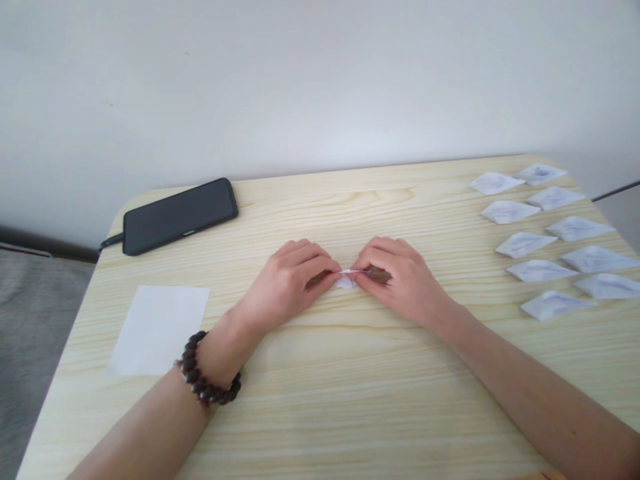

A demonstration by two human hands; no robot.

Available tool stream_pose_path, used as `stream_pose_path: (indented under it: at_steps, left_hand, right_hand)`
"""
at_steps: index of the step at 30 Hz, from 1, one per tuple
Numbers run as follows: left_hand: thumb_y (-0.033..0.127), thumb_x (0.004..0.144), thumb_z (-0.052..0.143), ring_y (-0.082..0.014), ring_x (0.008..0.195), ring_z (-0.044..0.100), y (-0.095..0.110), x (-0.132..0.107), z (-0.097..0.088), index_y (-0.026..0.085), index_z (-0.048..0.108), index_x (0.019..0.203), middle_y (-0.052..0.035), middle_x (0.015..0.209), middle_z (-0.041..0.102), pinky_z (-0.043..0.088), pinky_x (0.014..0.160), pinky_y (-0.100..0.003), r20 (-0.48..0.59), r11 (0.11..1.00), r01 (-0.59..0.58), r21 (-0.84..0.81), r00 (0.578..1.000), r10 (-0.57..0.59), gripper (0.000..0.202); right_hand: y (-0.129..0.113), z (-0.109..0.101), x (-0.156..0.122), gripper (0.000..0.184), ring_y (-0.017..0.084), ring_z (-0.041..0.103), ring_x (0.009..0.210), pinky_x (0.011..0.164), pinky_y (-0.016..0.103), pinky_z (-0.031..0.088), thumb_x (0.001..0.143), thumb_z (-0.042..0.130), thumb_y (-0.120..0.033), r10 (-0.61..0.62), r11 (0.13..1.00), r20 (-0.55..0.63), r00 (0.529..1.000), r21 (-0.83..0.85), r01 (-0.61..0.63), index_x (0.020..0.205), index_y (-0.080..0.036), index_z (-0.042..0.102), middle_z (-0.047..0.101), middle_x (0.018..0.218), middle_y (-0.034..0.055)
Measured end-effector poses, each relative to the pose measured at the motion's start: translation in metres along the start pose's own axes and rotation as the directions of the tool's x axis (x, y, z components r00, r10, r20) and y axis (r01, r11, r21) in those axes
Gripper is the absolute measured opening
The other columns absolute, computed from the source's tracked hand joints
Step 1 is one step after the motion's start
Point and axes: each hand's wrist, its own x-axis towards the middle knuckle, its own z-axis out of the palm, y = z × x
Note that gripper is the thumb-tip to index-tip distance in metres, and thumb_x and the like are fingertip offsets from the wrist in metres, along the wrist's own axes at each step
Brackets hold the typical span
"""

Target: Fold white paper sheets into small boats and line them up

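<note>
A small folded white paper [345, 283] is pinched between my two hands over the middle of the table. My left hand [290, 280] grips its left side between thumb and forefinger. On the opposite side my right hand [395, 277] pinches it the same way, with the fingers curled. Only a narrow edge and a small flap beneath show; the fingers cover the rest, so its full shape cannot be made out.
Folded paper boats [537, 270] stand in two columns along the right side of the wooden table [320, 413]. A white paper sheet [157, 327] lies at left. Behind it rests a black phone [180, 217] with a cable attached. A wall [320, 80] rises behind the table.
</note>
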Motion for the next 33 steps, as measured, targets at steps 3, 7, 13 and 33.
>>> stream_pose_path:
  at_steps: [3, 7, 13, 33]
  left_hand:
    - [0.016, 0.09, 0.06, -0.0151, 0.08, 0.062, 0.0, -0.001, -0.001, 0.016, 0.07, 0.091, -0.0045, 0.086, 0.071, 0.048, 0.074, -0.028, -0.011, 1.0, -0.025, 0.009, 1.0, 0.025, 0.011]
    - [0.017, 0.091, 0.06, -0.0139, 0.077, 0.062, 0.0, -0.003, -0.003, 0.016, 0.071, 0.093, -0.0049, 0.084, 0.07, 0.049, 0.068, -0.025, -0.017, 0.997, -0.051, 0.049, 0.999, 0.052, 0.012]
    - [0.015, 0.092, 0.057, -0.0141, 0.077, 0.062, 0.002, -0.005, -0.008, 0.014, 0.07, 0.101, -0.007, 0.088, 0.069, 0.048, 0.063, -0.023, 0.024, 0.981, -0.124, 0.146, 0.992, 0.122, 0.016]
    - [0.018, 0.085, 0.056, -0.0204, 0.086, 0.059, 0.013, -0.002, -0.011, 0.023, 0.075, 0.099, -0.0065, 0.094, 0.069, 0.051, 0.072, -0.034, 0.082, 0.989, -0.013, 0.15, 0.997, 0.0, 0.024]
  right_hand:
    - [0.007, -0.005, -0.003, 0.008, 0.016, 0.062, 0.077, 0.072, 0.03, 0.046, 0.09, 0.061, -0.02, -0.07, 0.997, 0.005, 0.998, 0.033, 0.07, 0.085, -0.016, 0.066, 0.067, 0.083, 0.0035]
    - [0.018, -0.014, -0.008, 0.016, 0.015, 0.066, 0.085, 0.077, 0.028, 0.05, 0.092, 0.057, -0.013, -0.23, 0.973, 0.017, 0.973, -0.023, 0.23, 0.098, -0.019, 0.071, 0.072, 0.096, 0.0036]
    - [0.019, -0.016, -0.011, 0.017, 0.014, 0.065, 0.078, 0.071, 0.028, 0.05, 0.092, 0.057, -0.017, -0.272, 0.956, 0.04, 0.961, -0.107, 0.275, 0.099, -0.02, 0.072, 0.072, 0.094, 0.0032]
    - [0.01, -0.011, -0.016, 0.021, 0.014, 0.062, 0.073, 0.067, 0.027, 0.051, 0.089, 0.052, -0.009, -0.208, 0.968, -0.039, 0.977, -0.154, 0.2, 0.089, -0.015, 0.072, 0.068, 0.088, 0.0073]
